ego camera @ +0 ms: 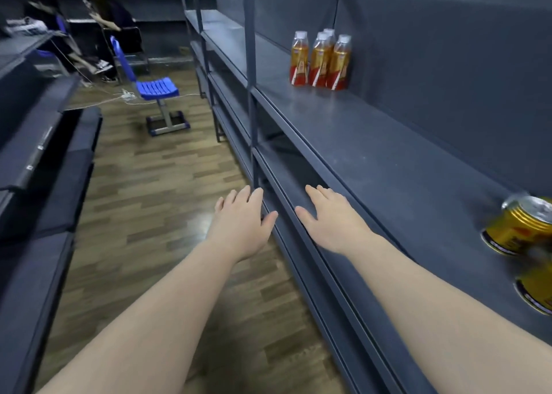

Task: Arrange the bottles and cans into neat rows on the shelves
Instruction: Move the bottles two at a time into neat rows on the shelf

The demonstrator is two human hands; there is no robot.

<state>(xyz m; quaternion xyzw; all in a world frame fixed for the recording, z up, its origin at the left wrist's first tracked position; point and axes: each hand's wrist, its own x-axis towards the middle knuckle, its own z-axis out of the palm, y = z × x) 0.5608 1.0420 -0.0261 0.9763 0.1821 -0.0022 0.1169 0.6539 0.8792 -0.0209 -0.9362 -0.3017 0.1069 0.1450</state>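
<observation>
— What's in front of you?
— A long grey shelf (373, 142) on my right, the floor (149, 199) beside it, and a blue chair (156, 87) farther off.
— Your hands?
— Both flat with straight fingers, holding nothing. My left hand (242, 229) is over the floor. My right hand (331, 220) is at the shelf's front lip, touching or not, I can't tell.
— The stock?
— Four bottles (321, 62) are clustered far along the shelf, and two blurred cans (519, 226) are near me.

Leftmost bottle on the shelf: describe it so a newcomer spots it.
On the long grey shelf at right, four orange-and-red bottles stand at the far end. Take the leftmost bottle: it stands slightly apart, while the other three bunch together.
</observation>
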